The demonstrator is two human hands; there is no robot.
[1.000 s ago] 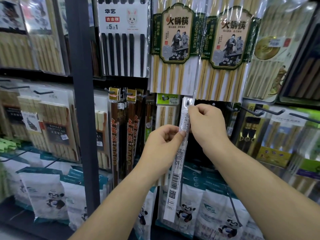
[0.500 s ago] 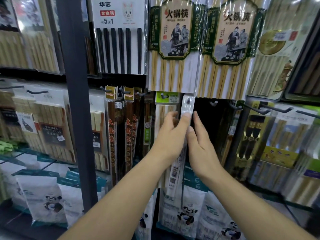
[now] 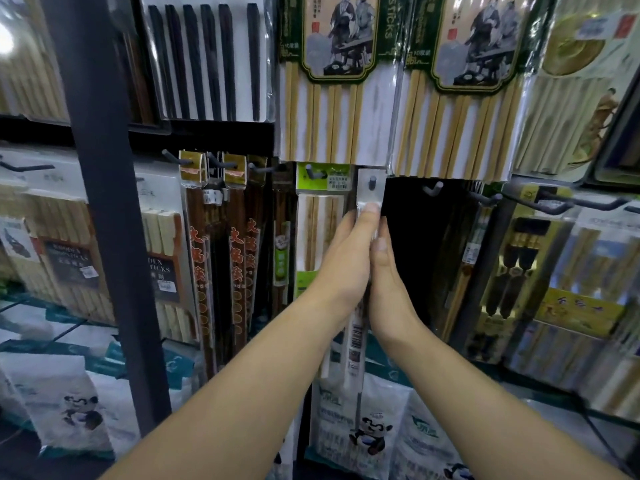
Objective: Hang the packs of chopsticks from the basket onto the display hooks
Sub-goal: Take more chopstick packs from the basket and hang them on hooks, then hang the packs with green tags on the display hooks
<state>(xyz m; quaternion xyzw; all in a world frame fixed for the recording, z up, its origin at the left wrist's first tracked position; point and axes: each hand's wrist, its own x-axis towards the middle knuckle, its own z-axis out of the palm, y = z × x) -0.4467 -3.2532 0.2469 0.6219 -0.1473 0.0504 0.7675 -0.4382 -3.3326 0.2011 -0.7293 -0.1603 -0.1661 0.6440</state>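
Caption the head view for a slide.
Left hand and right hand steady a slim chopstick pack hung on its display hook.

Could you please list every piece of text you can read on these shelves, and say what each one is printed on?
"STICKS", vertical: green-edged pack.
"10双装": that pack's left edge.
"火锅筷": dark brown packs.
"DEN" over "TICKS", cut off: pale chopstick box.
Too small or blurred: barcode sticker on the slim clear pack, green tag beside it.
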